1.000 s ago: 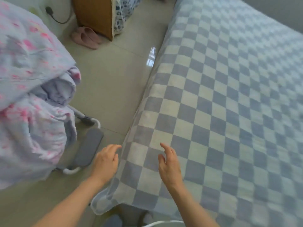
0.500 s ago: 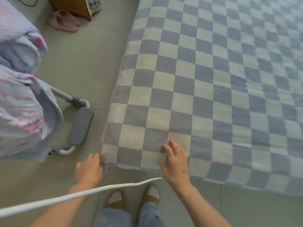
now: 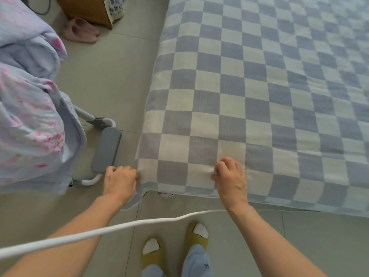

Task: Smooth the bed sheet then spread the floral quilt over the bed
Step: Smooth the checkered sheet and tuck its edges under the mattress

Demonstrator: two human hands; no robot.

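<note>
A person stands at the foot corner of a bed (image 3: 299, 204), both bare hands at the near edge of the blue-and-cream checked bed sheet (image 3: 249, 86). The left hand (image 3: 119, 181) sits at the corner of the mattress, its fingers (image 3: 130, 171) curled and pressed together against the sheet where it drops over the side; whether they actually pinch the cloth cannot be told from this angle. The right hand (image 3: 231, 176) rests on top of the sheet just inside the edge, its fingers (image 3: 219, 168) curled and pinching a small pucker of fabric between thumb and knuckles. The sheet lies flat across the rest of the mattress, with faint creases toward the far right. The floral quilt (image 3: 30, 120), pale blue with pink blossoms, is heaped well apart from the bed at the left, bundled over a grey-and-white metal frame (image 3: 105, 148) that stands on the tiled floor (image 3: 103, 76). A white cord (image 3: 119, 228) crosses the foreground in front of both forearms. Below, the person's feet in yellow slippers (image 3: 196, 234) point toward the bed. A pair of pink slippers (image 3: 79, 31) lies beside a wooden cabinet (image 3: 85, 9) at the top left.
</note>
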